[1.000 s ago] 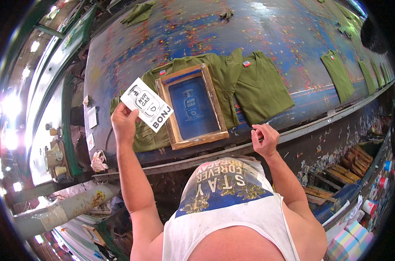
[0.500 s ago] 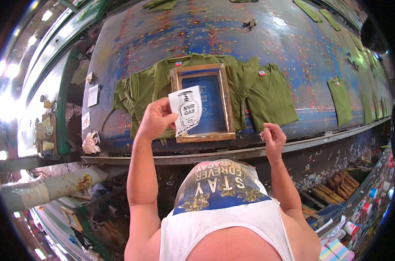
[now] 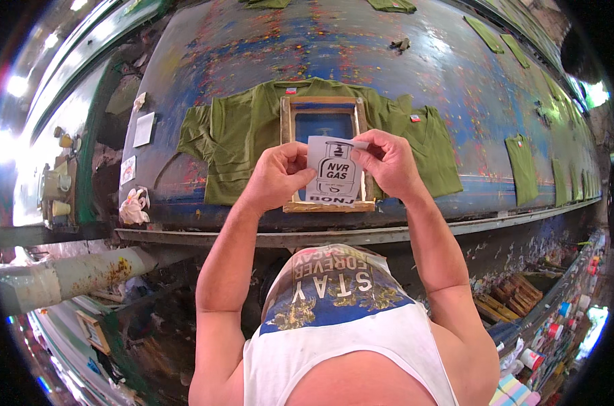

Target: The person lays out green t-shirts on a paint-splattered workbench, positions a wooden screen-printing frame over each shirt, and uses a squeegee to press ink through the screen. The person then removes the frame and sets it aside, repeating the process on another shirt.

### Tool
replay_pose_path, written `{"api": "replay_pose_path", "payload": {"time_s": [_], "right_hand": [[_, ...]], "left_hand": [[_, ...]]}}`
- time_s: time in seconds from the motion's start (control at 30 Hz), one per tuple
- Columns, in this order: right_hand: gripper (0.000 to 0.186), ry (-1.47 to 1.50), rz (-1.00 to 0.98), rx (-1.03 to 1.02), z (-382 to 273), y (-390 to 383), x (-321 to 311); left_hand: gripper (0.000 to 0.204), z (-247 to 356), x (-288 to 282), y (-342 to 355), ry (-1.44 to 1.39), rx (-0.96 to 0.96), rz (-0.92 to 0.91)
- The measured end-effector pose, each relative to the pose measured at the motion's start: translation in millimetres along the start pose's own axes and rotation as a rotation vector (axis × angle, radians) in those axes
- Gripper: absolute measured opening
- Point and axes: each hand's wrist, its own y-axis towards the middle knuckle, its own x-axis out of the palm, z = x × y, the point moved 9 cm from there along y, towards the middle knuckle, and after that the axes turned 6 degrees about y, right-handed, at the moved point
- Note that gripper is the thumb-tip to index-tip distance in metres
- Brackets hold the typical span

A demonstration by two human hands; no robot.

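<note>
A small white paper sheet (image 3: 335, 186) with a black printed design is stretched between my two hands. My left hand (image 3: 280, 174) pinches its left edge, and my right hand (image 3: 386, 161) grips its upper right corner between thumb and fingers. Below the sheet lies a wooden-framed printing screen (image 3: 288, 122) with blue mesh, partly hidden by the paper and my hands. The screen rests on a green T-shirt (image 3: 243, 135) spread on the table. Another green shirt (image 3: 437, 152), partly folded, lies at the right, behind my right forearm and hand.
The long paint-spattered table (image 3: 253, 54) has a metal rail (image 3: 307, 237) along its near edge. More green shirts (image 3: 522, 169) lie farther right. At the left edge are a white paper (image 3: 144, 129) and a crumpled rag (image 3: 134, 206). Pots and wooden pieces (image 3: 516, 294) sit below right.
My right hand has come in from the right and taken hold of the paper's corner. My left hand has moved right with the sheet, which now faces me flatter.
</note>
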Motion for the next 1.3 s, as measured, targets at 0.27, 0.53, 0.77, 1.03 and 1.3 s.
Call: {"api": "replay_pose_path", "payload": {"time_s": [0.27,0.53,0.77,1.03,1.3], "right_hand": [[0.004,-0.027,0.196,-0.064,2,14,-9],[0.004,-0.325,0.087,0.074,12,-8,-19],[0.007,-0.464,0.065,0.244,5,-16,-49],[0.028,-0.408,0.130,0.016,42,28,-38],[0.071,-0.790,0.313,0.138,101,-16,-35]], "left_hand": [[0.023,-55,14,-26,-0.139,-0.140,0.055],[0.024,-69,37,-51,-0.303,-0.196,0.050],[0.027,-66,72,-61,-0.396,-0.209,-0.031],[0.019,-78,-63,-76,-0.266,-0.145,0.617],[0.022,-131,-99,-95,-0.144,-0.392,0.756]]}}
